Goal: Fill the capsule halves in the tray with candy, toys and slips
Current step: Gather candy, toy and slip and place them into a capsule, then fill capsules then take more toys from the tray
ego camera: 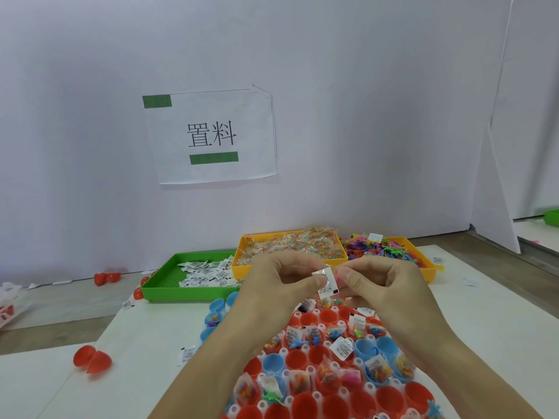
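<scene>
Left hand [273, 278] and right hand [379, 278] pinch slip [326, 282] above tray [302, 402]; paper light, floppy, possibly several stuck together; grip edges.

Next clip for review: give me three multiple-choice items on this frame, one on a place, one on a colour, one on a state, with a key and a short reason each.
1. Where do the loose printed paper slips sit in bulk?
A. in the green plastic tray
B. in a blue capsule half
C. taped to the wall

2. What colour is the tray of wrapped candy packets?
A. white
B. yellow-orange
C. black

3. What are the two hands doing?
A. resting flat on the table
B. pinching one small printed slip between them
C. lifting the green tray

Key: 1 A, the slips lie piled in the green plastic tray. 2 B, the candy packets fill the yellow-orange tray. 3 B, the left hand and right hand hold the small printed slip above the capsule tray.
</scene>
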